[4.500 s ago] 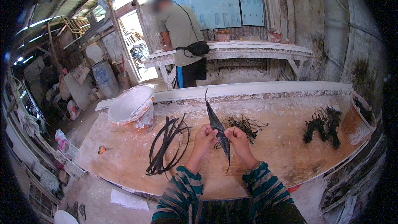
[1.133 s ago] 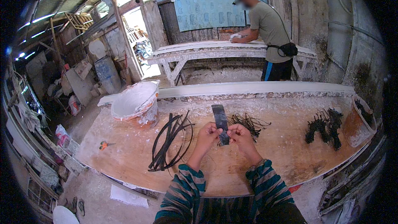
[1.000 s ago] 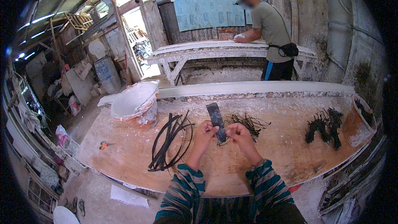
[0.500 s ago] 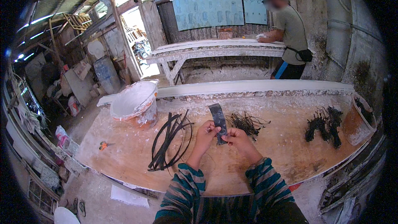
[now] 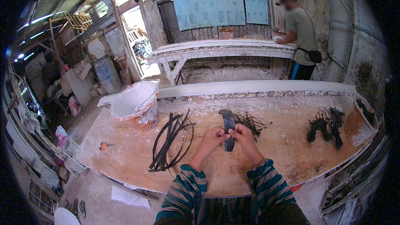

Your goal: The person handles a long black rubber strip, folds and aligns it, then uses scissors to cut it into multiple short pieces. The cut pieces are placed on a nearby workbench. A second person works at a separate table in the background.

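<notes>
Both hands hold a short, wide black strip (image 5: 228, 119) over the middle of the wooden table. My left hand (image 5: 213, 138) pinches its left edge, and my right hand (image 5: 243, 136) grips the right edge at about the same height. The strip's upper end curls over to the left. Left of my hands lies a loose bundle of long black strips (image 5: 166, 148), bent into loops. Just beyond my right hand is a pile of thin, knotted black strands (image 5: 253, 121), partly hidden by the hand and strip.
A white-crusted bucket (image 5: 135, 104) stands at the table's far left, with orange-handled scissors (image 5: 104, 146) nearer. At right are dark knotted bunches (image 5: 326, 127) and a tilted orange bucket (image 5: 360, 123). A white ledge (image 5: 250, 86) runs behind; a person (image 5: 302, 29) works at another bench.
The black strip has shifted right and stands more upright, its top now curled. My left hand has moved right and slightly down, closer to my right. The other person has moved right.
</notes>
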Action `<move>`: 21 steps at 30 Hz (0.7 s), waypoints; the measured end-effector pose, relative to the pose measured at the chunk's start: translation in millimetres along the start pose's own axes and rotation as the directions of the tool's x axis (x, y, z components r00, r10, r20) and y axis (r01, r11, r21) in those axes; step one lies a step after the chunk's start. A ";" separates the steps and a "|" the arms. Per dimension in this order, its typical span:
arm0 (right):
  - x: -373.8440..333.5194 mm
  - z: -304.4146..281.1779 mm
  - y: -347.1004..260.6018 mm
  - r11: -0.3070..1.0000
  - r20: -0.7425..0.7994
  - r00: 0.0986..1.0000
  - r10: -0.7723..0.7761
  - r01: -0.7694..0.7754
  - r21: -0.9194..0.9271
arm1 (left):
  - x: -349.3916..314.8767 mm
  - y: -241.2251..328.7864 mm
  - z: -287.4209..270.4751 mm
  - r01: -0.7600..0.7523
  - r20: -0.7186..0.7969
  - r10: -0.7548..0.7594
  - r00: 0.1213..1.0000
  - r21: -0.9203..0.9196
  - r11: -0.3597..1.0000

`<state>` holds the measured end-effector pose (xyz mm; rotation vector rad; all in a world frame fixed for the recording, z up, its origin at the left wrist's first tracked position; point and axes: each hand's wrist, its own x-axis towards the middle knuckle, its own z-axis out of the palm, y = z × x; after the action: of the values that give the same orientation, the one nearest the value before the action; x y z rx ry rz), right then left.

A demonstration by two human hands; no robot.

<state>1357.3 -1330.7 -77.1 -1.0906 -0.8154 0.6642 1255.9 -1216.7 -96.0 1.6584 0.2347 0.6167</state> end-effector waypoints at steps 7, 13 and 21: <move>4.9 -16.8 20.8 0.998 0.018 1.000 0.003 -0.002 -0.055 | 1.9 19.8 7.1 0.096 -0.127 -0.131 0.983 -0.252 0.963; 5.5 -19.1 30.6 0.980 0.092 0.996 0.003 0.015 -0.199 | 1.1 20.6 3.6 0.091 -0.135 -0.123 0.983 -0.221 0.971; -4.6 3.6 -2.3 0.997 0.012 0.997 0.074 -0.074 -0.010 | 2.4 6.5 -3.0 0.012 -0.072 -0.022 0.997 -0.135 0.991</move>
<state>1352.0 -1333.4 -75.1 -1.1310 -0.7928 0.7308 1255.1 -1214.2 -88.9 1.5049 0.2548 0.6667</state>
